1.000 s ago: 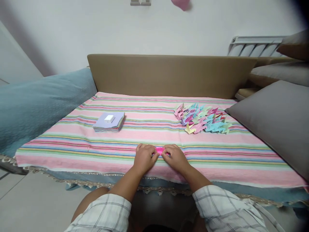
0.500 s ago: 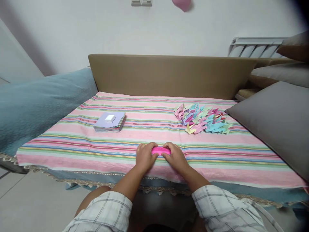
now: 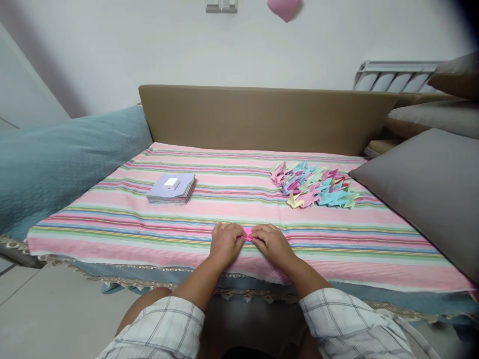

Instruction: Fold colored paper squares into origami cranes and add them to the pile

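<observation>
Between my two hands is a small piece of bright pink folded paper, low over the striped cloth. My left hand pinches its left side between thumb and fingers. On the right side, my right hand grips it the same way. Much of the paper is hidden behind my fingers. Several folded paper cranes in pink, blue, green, purple and yellow lie in a group beyond my right hand. Beyond my left hand sits a stack of square coloured paper, with a small white block on its top lilac sheet.
The pink striped cloth covers the seat of a sofa. A brown backrest stands behind it, a blue-covered armrest at the left, and a large grey cushion at the right.
The pink paper shows less between my hands and has changed from a rounded strip to a smaller, pointed shape. My fingertips have come closer together over it.
</observation>
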Action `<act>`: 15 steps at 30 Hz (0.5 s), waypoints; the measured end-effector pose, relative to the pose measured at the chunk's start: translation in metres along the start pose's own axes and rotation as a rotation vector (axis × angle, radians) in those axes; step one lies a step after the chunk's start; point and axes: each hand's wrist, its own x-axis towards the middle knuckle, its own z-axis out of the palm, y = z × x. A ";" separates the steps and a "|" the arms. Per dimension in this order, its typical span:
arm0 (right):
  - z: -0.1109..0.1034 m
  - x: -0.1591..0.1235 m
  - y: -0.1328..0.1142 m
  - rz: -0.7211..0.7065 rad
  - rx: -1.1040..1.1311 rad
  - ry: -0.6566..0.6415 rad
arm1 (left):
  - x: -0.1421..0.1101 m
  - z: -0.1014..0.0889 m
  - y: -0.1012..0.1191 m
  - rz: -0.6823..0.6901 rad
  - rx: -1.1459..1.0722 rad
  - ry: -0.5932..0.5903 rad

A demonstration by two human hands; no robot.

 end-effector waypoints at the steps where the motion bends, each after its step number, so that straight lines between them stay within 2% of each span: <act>1: -0.001 -0.001 0.000 -0.020 -0.021 -0.014 | 0.000 -0.001 0.000 0.015 0.018 -0.010; 8: -0.009 -0.006 -0.009 -0.121 -0.207 -0.085 | -0.008 -0.010 -0.001 0.196 0.147 -0.095; 15: -0.011 -0.006 -0.016 -0.128 -0.254 -0.079 | -0.002 -0.010 -0.011 0.310 0.066 -0.057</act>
